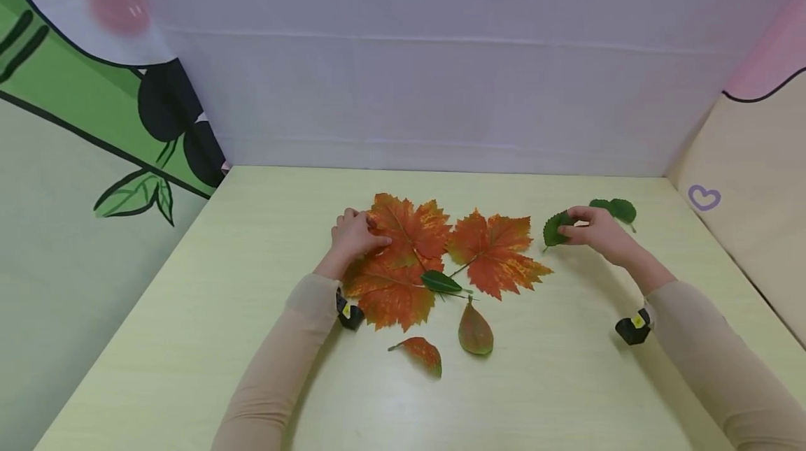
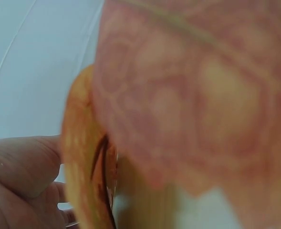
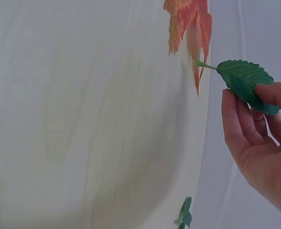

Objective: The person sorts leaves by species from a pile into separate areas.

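My left hand [image 1: 354, 235] pinches the left edge of an orange maple leaf [image 1: 409, 227], thumb over its surface. That leaf overlaps a second orange maple leaf [image 1: 393, 297] nearer me; a third maple leaf [image 1: 500, 255] lies to their right. In the left wrist view, blurred leaf surface [image 2: 188, 105] hides most of the fingers. My right hand [image 1: 598, 228] holds a green serrated leaf [image 3: 245, 78] between thumb and fingers, above the table, its stem pointing away from the hand. A narrow dark green leaf [image 1: 441, 282] lies where the maple stems meet.
Nearer me on the pale wooden table [image 1: 157, 339] lie a brownish-green oval leaf [image 1: 476, 332] and a small red-and-green leaf [image 1: 425, 354]. Two round green leaves [image 1: 622, 210] rest behind my right hand. A pale cloth wall [image 1: 441, 101] closes off the table's back edge.
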The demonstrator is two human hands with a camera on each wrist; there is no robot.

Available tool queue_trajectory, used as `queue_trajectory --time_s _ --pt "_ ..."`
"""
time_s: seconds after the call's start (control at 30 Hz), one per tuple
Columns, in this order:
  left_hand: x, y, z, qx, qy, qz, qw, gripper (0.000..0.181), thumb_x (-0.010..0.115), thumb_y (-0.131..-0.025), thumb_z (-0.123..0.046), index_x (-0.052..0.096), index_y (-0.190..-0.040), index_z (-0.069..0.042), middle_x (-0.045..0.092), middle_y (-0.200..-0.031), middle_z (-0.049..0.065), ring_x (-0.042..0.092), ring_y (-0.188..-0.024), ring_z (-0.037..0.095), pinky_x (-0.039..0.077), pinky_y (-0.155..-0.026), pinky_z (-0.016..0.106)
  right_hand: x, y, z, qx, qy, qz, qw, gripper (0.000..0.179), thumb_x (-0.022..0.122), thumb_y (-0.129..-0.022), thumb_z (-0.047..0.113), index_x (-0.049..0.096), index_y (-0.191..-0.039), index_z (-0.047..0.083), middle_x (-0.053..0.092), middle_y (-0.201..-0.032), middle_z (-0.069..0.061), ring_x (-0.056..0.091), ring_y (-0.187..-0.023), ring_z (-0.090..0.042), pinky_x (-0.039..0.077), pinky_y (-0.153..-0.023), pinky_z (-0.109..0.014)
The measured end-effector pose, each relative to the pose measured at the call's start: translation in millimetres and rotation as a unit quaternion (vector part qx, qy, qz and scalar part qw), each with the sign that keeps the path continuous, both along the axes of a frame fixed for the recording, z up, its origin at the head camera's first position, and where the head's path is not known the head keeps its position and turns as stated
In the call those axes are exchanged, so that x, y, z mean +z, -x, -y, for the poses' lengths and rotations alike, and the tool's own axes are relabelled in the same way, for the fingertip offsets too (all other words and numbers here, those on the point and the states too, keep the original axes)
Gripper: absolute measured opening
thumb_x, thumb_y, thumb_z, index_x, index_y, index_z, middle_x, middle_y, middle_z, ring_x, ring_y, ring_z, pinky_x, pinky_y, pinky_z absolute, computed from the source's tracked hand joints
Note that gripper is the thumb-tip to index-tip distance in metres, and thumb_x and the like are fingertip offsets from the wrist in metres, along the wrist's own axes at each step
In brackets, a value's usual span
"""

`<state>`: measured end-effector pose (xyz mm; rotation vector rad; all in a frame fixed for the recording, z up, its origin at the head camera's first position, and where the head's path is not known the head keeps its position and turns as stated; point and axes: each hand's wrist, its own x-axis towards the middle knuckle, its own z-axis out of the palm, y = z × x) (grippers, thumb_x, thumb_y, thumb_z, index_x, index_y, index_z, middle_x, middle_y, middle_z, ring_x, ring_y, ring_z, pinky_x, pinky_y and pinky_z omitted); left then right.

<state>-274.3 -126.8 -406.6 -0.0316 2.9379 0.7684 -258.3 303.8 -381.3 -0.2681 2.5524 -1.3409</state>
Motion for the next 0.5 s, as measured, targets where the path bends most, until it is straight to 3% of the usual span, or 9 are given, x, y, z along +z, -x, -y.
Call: queue_trajectory --time_s 0.1,0.23,0.5 --pt "0.2 0.1 -0.1 0.0 -0.004 -0.001 1.0 0.049 0.071 -0.075 -0.042 0.054 -0.1 -0.003 0.04 -0.118 0.017 0.035 -0.106 0.033 0.03 -0.09 0.046 0.8 7.6 -7.0 -0.017 -0.038 -0.013 0.9991 0.052 0.051 -0.092 0.015 0.032 -0.131 -0.014 0.037 -0.13 -0.03 0.061 -0.076 0.001 0.049 -0.074 -0.02" --pt "0.2 0.3 -0.4 0.001 -0.007 -0.003 1.0 0.049 0.071 -0.075 -0.041 0.054 -0.1 -0.003 0.04 -0.118 0.017 0.035 -0.106 0.033 0.03 -0.09 0.046 -0.5 18.1 -14.7 -0.035 -0.083 -0.04 0.9951 0.05 0.048 -0.091 0.013 0.035 -0.13 -0.014 0.045 -0.122 -0.031 0.051 -0.074 0.007 0.048 -0.069 -0.017" --pt "0.3 0.0 -0.2 -0.002 -0.006 -0.001 1.0 0.048 0.071 -0.075 -0.042 0.055 -0.1 -0.003 0.04 -0.119 0.017 0.035 -0.107 0.034 0.03 -0.09 0.047 -4.2 35.8 -27.9 -0.043 -0.12 -0.041 0.991 0.047 0.047 -0.091 0.012 0.038 -0.127 -0.016 0.047 -0.117 -0.033 0.054 -0.076 -0.001 0.049 -0.069 -0.023"
